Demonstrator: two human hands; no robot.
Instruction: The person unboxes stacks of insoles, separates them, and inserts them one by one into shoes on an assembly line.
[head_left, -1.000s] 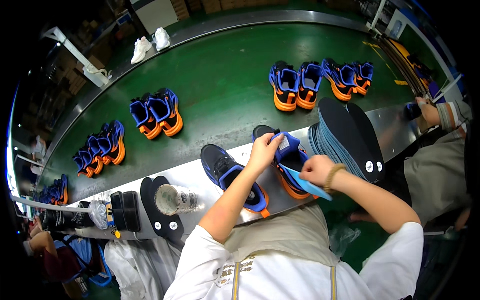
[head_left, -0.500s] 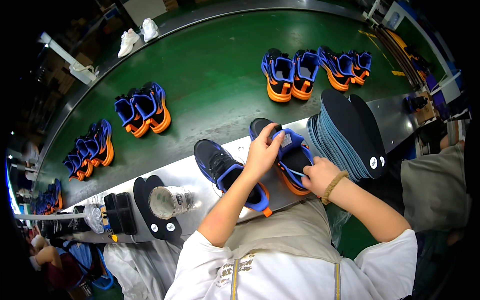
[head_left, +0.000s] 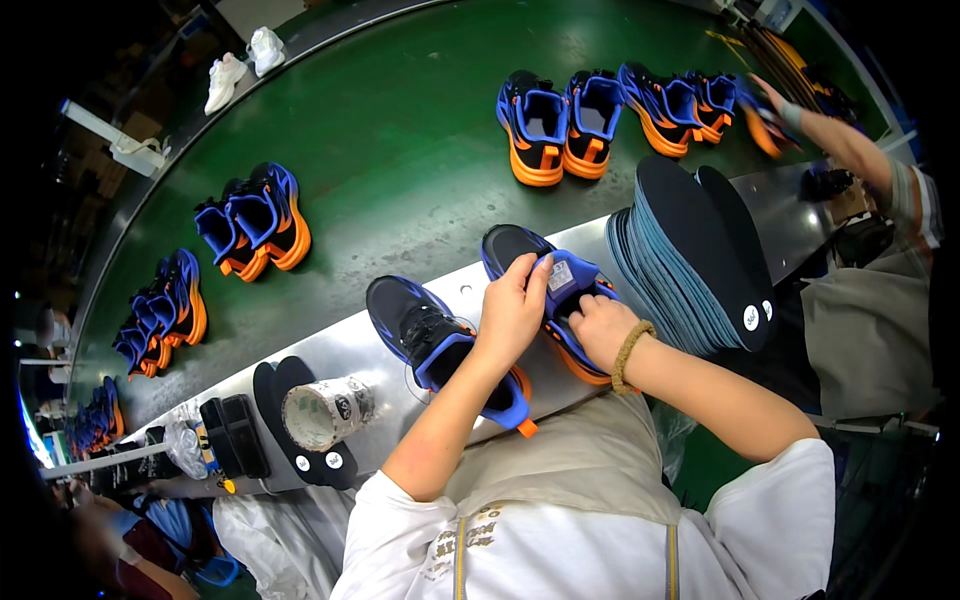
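A black, blue and orange sneaker [head_left: 513,243] rests on the metal ledge, its toe pointing away from me. My left hand [head_left: 512,312] is closed on its tongue and collar, thumb and fingers pinching the blue edge beside a pale label. Inside the shoe's opening, my right hand [head_left: 603,332] has its fingers curled in; the fingertips are partly hidden, and what they hold cannot be made out. The matching sneaker [head_left: 420,330] stands just to the left, partly behind my left forearm, with a dark interior.
A tall stack of black insoles with blue-grey undersides [head_left: 668,270] stands to the right. Left along the ledge are a tape roll [head_left: 325,412], two loose insoles [head_left: 290,400] and a black case [head_left: 235,437]. Paired sneakers [head_left: 262,220] sit on the green surface. At right, a co-worker's arm [head_left: 845,145] reaches in.
My right hand has moved left and deeper into the shoe; the pale blue insole edge by its fingers no longer shows. A co-worker's arm with a blurred sneaker has appeared at the far right.
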